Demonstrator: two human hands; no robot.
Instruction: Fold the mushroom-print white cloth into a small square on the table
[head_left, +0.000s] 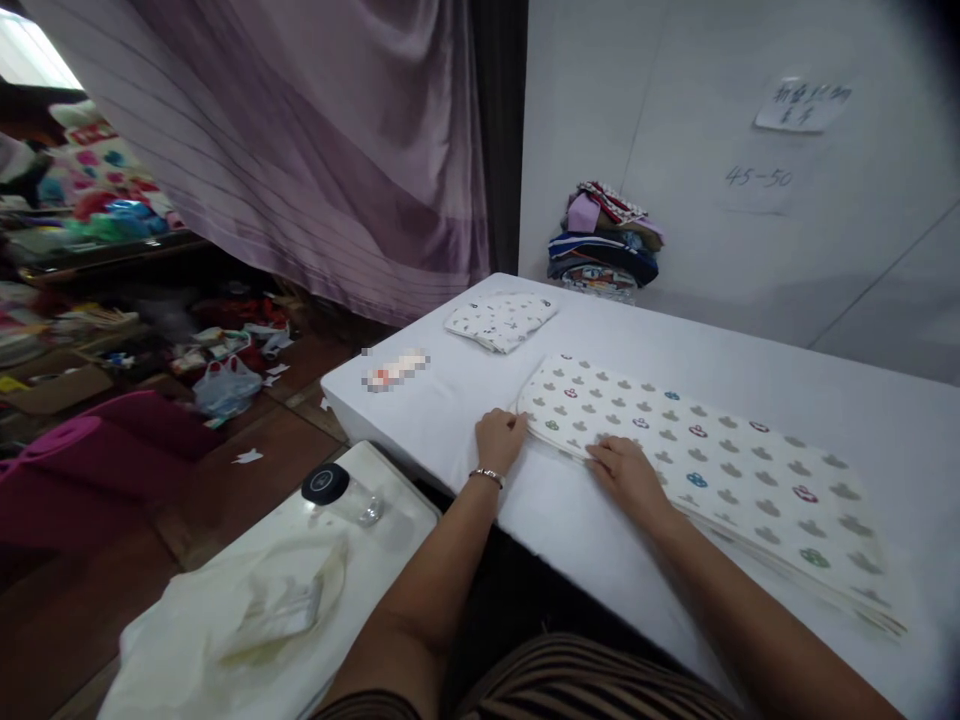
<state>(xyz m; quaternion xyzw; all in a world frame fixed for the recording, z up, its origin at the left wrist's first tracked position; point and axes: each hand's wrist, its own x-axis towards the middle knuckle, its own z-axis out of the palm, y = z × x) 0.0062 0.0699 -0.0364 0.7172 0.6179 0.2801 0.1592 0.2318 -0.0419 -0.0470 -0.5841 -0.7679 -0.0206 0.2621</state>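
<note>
Striped top at 6 o'clock. Patterned cloth folded on table, 4 o'clock. Left hand curled, pinching its left end; right hand half-closed at near edge, grip unclear. Best: square layers, tension evenly.

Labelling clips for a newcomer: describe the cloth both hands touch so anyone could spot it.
On the big white table, the long folded cloth lies with its left end at the left hand, the right hand on its near edge. Unlike the smaller folded cloth farther back, it carries rows of grey motifs.
</note>
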